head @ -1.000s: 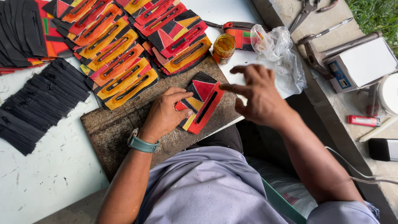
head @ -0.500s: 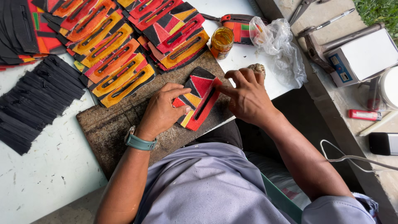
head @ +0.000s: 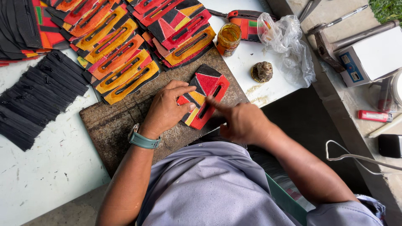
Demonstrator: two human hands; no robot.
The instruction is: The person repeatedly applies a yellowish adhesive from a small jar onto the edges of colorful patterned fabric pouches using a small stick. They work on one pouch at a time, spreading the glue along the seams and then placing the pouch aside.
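A red, black and yellow patchwork piece (head: pixel 204 95) with a black slot lies on the worn brown board (head: pixel 121 121). My left hand (head: pixel 167 109) presses flat on its left side, fingers spread. My right hand (head: pixel 240 121) is at the piece's lower right edge, its index finger stretched onto the red border; whether it holds a small tool I cannot tell. A teal watch sits on my left wrist.
Stacks of orange, red and yellow patchwork pieces (head: pixel 125 54) lie above the board. Black zipper strips (head: pixel 37 98) are piled at left. A glue jar (head: pixel 228 39), brown lump (head: pixel 262 71), plastic bag (head: pixel 289 42) and white box (head: pixel 370 56) stand at right.
My right hand has dropped from above the piece down to its lower right edge, uncovering the brown lump. My left hand stays pressed on the piece.
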